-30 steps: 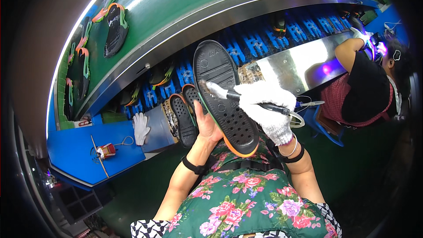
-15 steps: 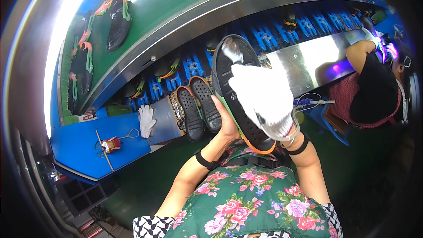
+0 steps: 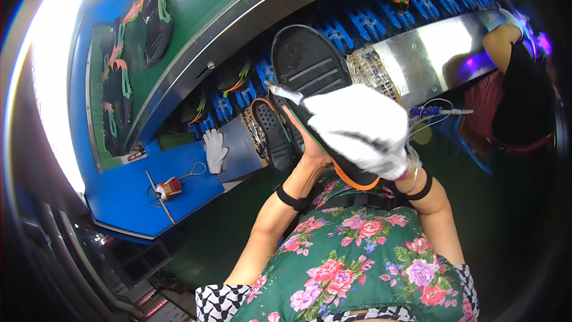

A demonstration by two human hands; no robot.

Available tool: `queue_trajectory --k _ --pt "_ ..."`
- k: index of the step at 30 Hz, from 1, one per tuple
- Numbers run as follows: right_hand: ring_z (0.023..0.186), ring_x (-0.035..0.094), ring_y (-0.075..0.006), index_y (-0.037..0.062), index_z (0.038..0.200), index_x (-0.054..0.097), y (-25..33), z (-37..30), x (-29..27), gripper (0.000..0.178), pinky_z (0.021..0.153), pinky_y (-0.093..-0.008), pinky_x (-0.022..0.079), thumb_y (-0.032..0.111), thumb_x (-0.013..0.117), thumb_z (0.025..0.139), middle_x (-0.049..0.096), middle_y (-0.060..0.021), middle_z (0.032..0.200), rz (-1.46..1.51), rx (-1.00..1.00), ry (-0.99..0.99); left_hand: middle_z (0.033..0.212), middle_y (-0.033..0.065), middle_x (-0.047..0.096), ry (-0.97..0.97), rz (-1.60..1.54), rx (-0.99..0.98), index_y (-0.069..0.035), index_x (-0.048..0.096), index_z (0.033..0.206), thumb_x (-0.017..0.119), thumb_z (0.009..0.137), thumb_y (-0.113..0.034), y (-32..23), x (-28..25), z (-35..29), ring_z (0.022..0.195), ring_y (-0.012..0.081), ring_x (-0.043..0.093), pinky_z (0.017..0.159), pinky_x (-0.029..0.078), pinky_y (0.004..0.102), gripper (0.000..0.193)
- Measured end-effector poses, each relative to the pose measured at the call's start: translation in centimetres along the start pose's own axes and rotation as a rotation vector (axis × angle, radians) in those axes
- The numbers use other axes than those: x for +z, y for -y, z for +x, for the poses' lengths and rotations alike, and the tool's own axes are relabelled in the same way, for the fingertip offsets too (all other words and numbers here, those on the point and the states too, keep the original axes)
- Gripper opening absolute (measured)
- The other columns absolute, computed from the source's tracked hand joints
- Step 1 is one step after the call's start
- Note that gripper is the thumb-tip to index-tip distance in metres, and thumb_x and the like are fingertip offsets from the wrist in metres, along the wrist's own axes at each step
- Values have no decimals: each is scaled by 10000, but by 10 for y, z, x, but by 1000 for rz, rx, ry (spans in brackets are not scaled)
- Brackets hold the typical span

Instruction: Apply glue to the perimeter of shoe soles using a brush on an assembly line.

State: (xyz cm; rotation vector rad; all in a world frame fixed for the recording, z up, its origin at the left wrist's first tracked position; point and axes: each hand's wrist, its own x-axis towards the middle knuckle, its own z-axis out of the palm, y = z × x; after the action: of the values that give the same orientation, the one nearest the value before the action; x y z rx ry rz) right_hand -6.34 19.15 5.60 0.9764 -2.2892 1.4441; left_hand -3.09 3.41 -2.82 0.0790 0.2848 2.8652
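Note:
A black shoe sole (image 3: 307, 53) with ridges at its far end and an orange and green edge is held up before me. My left hand (image 3: 313, 146), bare, grips it from the left side and below. My right hand (image 3: 363, 128), in a white glove, is over the sole's near half and hides much of it. From its fingers sticks a slim whitish tool (image 3: 287, 92) with a narrow dark tip, pointing left across the sole; its rear part is hidden. Just behind my left hand another black sole (image 3: 274, 134) with small holes lies on the line, partly covering its mate.
A loose white glove (image 3: 215, 150) lies by a blue side table (image 3: 131, 197) with a red item (image 3: 169, 188) on it. Behind runs a row of blue holders (image 3: 369, 24) under a metal ledge. A co-worker (image 3: 518, 89) sits at the right.
My gloved right hand has turned, and the slim tool now points left over the sole's left edge instead of toward its far end. The view has shifted, so the surroundings appear farther right.

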Motion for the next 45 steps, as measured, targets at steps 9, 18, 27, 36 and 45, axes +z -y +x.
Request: queue_trajectory --k 9,18,27,36,45 --pt "1033 732 -286 52 1184 771 19 24 -7 333 889 -398 586 73 760 852 765 -118 1159 314 -124 -133 1475 143 585 -71 151 -54 -51 469 1526 331 995 -795 -2 -7 -5 1350 331 577 1144 467 488 925" --pt "1026 741 -296 61 1159 786 13 17 -13 311 884 -388 586 63 771 848 772 -124 1152 201 -159 -52 1443 153 610 -71 175 -97 -29 502 1498 349 1005 -773 -10 -15 -6 1324 334 599 1128 481 487 906" --pt "1080 737 -288 80 1151 798 8 2 -7 304 1008 -426 540 79 769 849 769 -114 1206 258 -93 2 1377 191 657 -142 525 -121 24 577 1424 405 976 -781 -29 -42 -15 1262 354 644 1096 508 495 936" --pt "1099 735 -288 106 1185 788 7 -10 -11 286 1113 -470 473 61 706 915 770 -101 1209 217 -86 76 1286 216 660 -150 443 -136 -7 510 1452 223 748 -1051 -19 -19 6 1148 352 674 1007 551 476 1292" --pt "1086 725 -318 73 1138 804 4 -19 -11 274 1036 -429 534 67 769 866 787 -100 1139 313 -6 72 1028 151 702 -74 346 -183 26 613 1164 622 848 -799 -22 23 17 1010 288 693 880 579 410 884"
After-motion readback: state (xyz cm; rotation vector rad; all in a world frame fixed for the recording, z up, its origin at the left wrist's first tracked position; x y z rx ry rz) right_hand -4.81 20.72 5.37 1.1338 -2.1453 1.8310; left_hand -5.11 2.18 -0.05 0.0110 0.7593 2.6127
